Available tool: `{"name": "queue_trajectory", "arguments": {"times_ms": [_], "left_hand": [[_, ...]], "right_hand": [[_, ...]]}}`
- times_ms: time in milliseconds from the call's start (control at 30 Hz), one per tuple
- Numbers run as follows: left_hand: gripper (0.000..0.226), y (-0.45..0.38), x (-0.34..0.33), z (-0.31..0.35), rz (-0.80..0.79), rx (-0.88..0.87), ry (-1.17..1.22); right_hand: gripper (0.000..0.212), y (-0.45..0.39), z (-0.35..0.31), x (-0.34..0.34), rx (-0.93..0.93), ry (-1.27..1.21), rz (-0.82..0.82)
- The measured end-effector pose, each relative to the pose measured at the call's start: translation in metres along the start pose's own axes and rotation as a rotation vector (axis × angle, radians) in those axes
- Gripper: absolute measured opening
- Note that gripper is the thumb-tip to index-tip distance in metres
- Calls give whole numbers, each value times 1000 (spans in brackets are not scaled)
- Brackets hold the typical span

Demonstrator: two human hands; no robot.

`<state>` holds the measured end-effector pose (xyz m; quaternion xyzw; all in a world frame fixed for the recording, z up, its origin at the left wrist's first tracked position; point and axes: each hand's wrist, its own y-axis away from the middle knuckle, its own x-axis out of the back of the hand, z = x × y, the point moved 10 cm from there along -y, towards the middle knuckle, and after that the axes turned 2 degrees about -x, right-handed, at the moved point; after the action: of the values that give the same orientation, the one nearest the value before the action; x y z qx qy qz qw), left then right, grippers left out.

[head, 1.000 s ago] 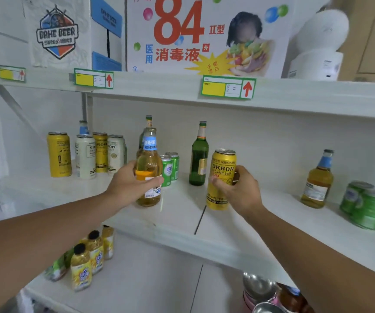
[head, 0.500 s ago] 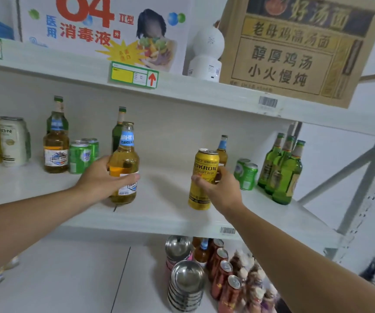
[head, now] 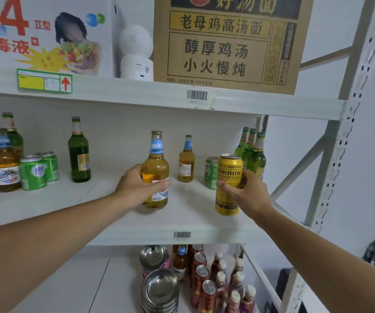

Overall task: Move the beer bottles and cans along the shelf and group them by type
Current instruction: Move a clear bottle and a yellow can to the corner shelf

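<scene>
Amber glass at the far left edge of the frame: a clear bottle with a blue neck label, upright on the white middle shelf, with a green bottle close behind it. Just to the right, two green cans side by side, touching or nearly so. Further right and apart, a dark green bottle standing alone.

Near centre frame, left hand wrapped around the lower body of an amber blue-necked bottle, thumb across the front label, fingers hidden behind the glass; bottle upright, base at or just above the shelf surface, cannot tell which. Behind and to its right, a smaller-looking amber bottle standing free near the back wall.

Right of centre, right hand closed round the middle of a yellow can lettered CRAFT BEER, fingertips curling over the front, can upright near the shelf's front edge. Behind the can, another pair of green cans, partly hidden. At the right end of the shelf, three light green bottles packed together beside the grey upright post.

Lower centre of the frame, on the shelf below: stacked steel bowls and a cluster of small bottles.
</scene>
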<state>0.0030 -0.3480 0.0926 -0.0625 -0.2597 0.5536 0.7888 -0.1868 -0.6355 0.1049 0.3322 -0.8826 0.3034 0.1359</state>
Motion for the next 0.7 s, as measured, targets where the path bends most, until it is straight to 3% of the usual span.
{"name": "queue_trajectory", "arguments": {"times_ms": [333,700], "left_hand": [[60,-6,-71,1,5,75,-8],[62,-81,-114,-27,-20,106,31]], "right_hand": [[60,-27,35,-3,47,-24,-92],[53,-70,36,-23,41,-71,-109]]}}
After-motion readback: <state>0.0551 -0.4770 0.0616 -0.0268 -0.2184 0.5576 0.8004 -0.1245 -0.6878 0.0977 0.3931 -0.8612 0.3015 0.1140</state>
